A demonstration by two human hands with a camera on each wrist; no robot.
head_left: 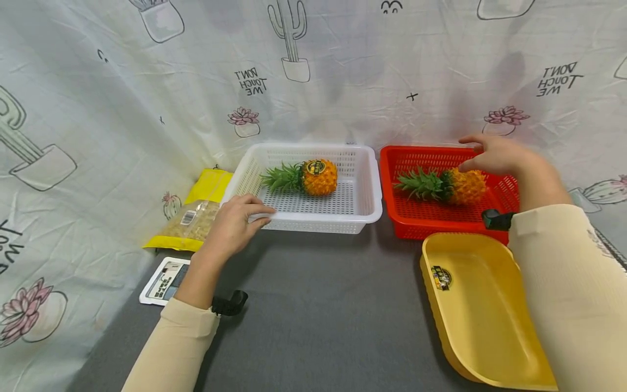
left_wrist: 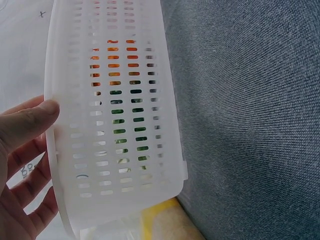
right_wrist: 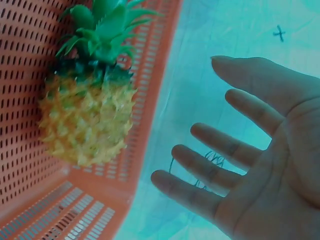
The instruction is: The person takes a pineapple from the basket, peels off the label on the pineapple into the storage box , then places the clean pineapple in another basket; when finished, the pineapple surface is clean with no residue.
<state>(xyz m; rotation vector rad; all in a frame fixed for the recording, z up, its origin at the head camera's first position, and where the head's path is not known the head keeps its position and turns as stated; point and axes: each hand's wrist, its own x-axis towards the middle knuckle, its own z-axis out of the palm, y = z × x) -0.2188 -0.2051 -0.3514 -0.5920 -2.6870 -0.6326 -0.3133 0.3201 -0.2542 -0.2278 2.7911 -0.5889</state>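
A white basket (head_left: 320,218) holds a pineapple (head_left: 320,178), its green crown pointing left. At the basket's front-left corner, my left hand (head_left: 238,222) has its thumb (left_wrist: 47,111) outside the rim and its fingers over the inner side. To the right stands a red basket (head_left: 416,223) with another pineapple (head_left: 462,188) lying in it. My right hand (head_left: 502,155) is over the back of the red basket, fingers spread and nothing held. In the right wrist view it appears beside the basket wall, apart from the pineapple (right_wrist: 87,117).
A yellow tray (head_left: 485,305) with a dark sticker stands in front of the red basket. Left of the white basket lies a yellow bag (head_left: 188,218) with a clear window. A white-framed card (head_left: 164,280) is partly behind my left forearm. A patterned curtain (head_left: 343,81) hangs behind.
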